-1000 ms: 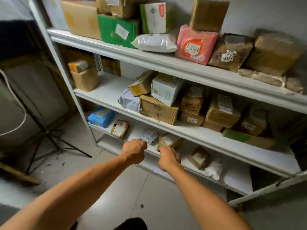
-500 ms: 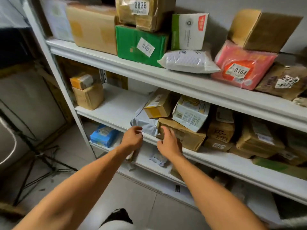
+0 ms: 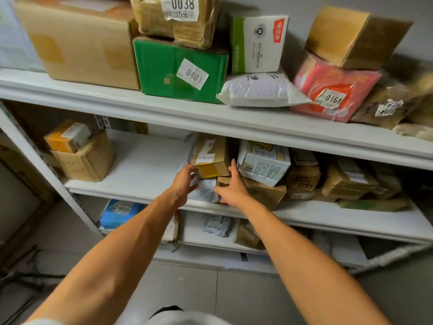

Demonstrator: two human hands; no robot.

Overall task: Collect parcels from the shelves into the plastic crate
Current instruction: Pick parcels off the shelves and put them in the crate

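Two hands (image 3: 185, 181) (image 3: 232, 188) around one parcel (image 3: 212, 158)

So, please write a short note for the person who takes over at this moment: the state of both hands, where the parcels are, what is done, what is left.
Left hand: open, fingers at the left side of the small brown box with yellow tape on the middle shelf.
Right hand: open, fingers at that box's right side. No grip yet.
The box rests on a grey mailer bag and a larger brown box.
The crate is not in view.
Done: nothing that shows.
Left: grip the box, lift it out, put it in the crate, then the other parcels.
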